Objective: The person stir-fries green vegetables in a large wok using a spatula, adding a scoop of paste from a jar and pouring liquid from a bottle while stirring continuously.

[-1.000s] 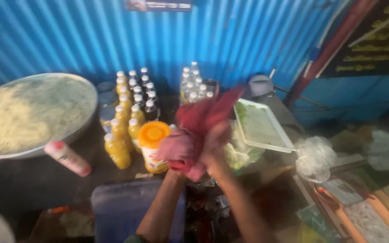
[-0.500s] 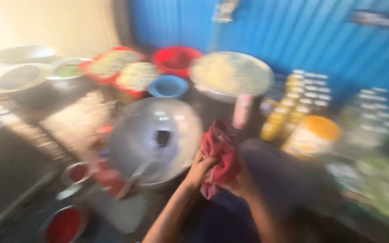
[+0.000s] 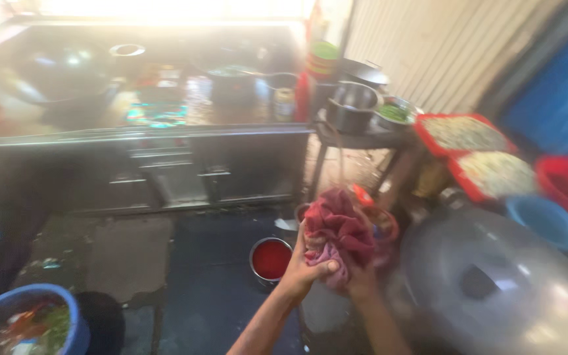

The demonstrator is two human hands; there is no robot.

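Both hands, left hand point(image 3: 305, 271) and right hand point(image 3: 361, 281), clench a bunched red cloth point(image 3: 338, 231), mid-wipe; red-filled steel bowl point(image 3: 271, 258) just left, big metal lid point(image 3: 494, 283) right.

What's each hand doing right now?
Left hand: closed on the red cloth.
Right hand: under the cloth, mostly hidden; seems to grip it too.

Two red trays point(image 3: 458, 135), one red cloth point(image 3: 338, 230), two blue bowls point(image 3: 547, 222).
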